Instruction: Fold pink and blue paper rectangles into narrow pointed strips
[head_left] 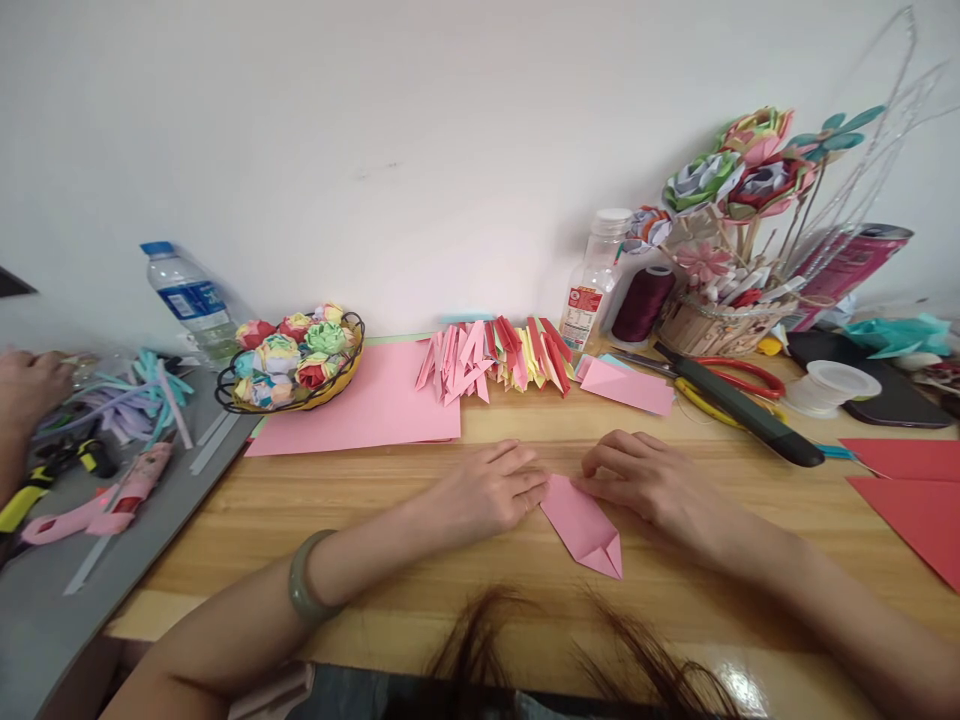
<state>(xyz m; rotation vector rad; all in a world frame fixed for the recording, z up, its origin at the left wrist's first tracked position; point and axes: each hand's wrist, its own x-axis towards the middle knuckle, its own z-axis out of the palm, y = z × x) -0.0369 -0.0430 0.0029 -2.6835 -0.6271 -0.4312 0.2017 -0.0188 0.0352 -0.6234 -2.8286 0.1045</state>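
Here, with bare left hand [491, 490] and bare right hand [661, 488] at either side, touching far end of small pink folded paper [579, 522] on light-brown wooden table [300, 488], fingers bent, pinching or only pressing, impossible to tell.

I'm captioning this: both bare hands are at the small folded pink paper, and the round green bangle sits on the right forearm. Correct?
The side is wrong: the head view shows the round green bangle on the left forearm. The rest stands.
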